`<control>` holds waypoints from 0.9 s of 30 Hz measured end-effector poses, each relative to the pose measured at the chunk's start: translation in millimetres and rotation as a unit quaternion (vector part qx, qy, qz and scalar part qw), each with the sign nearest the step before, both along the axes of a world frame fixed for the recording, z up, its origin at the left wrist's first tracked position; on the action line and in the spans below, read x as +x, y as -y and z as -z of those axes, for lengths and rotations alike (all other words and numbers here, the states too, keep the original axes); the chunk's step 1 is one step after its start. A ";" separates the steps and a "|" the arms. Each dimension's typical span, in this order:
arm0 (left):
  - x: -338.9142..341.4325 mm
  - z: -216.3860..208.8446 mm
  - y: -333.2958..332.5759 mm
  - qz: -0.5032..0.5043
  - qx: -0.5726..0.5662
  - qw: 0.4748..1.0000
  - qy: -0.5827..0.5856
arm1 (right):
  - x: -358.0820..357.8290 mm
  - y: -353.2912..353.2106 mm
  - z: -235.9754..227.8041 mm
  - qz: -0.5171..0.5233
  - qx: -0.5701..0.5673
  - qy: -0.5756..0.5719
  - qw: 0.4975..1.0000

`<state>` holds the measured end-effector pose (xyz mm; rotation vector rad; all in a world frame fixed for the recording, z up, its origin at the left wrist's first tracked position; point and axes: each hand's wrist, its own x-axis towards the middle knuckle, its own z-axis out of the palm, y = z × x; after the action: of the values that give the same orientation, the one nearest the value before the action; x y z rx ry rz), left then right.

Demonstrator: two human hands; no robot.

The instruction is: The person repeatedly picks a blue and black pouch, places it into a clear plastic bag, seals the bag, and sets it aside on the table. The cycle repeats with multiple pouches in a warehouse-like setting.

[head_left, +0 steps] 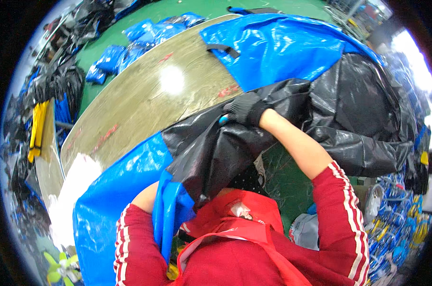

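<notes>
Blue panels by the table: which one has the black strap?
The far panel, upper right in the picture: a black strap lies at its left edge. The near-left panel, beside the left sleeve, shows none.

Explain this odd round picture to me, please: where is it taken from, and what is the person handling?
No robot here, just a person. A wide fisheye camera on their head looks down, so straight edges bend near the rim. The right hand, in a dark striped glove, is on black sheeting; its exact grip is hard to tell. The left hand is hidden: that forearm disappears behind the sheeting. Shiny blue sheeting also lies across the brown table. Blue packets lie on the green floor beyond.
</notes>
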<state>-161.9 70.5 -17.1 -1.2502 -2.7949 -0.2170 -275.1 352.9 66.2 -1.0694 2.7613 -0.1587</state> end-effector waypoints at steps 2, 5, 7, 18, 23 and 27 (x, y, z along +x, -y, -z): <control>12.5 -13.8 36.4 -0.041 -0.011 0.999 0.014 | -9.7 -7.0 29.4 0.045 0.061 0.062 0.995; 36.0 -52.5 82.5 -0.084 -0.019 0.995 0.052 | -7.5 -18.7 48.9 0.039 -0.014 0.022 0.999; 62.8 -86.9 119.9 -0.120 -0.018 0.989 0.086 | -4.8 -24.0 46.3 0.041 -0.120 0.032 0.991; 324.5 -102.9 303.3 -0.605 0.511 0.596 0.132 | -10.5 -12.4 37.1 0.163 -0.039 0.040 0.985; 312.0 -22.3 339.3 -0.548 0.631 0.550 -0.013 | -10.1 -18.0 32.4 0.180 -0.017 0.031 0.983; 272.6 -3.0 360.5 -0.641 0.318 0.683 0.148 | -7.0 -22.9 40.3 0.185 -0.005 0.010 0.983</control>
<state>110.7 -289.9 -14.1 0.9875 -2.6113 -1.1304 -282.1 375.7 25.9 -0.5423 2.9147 -0.2286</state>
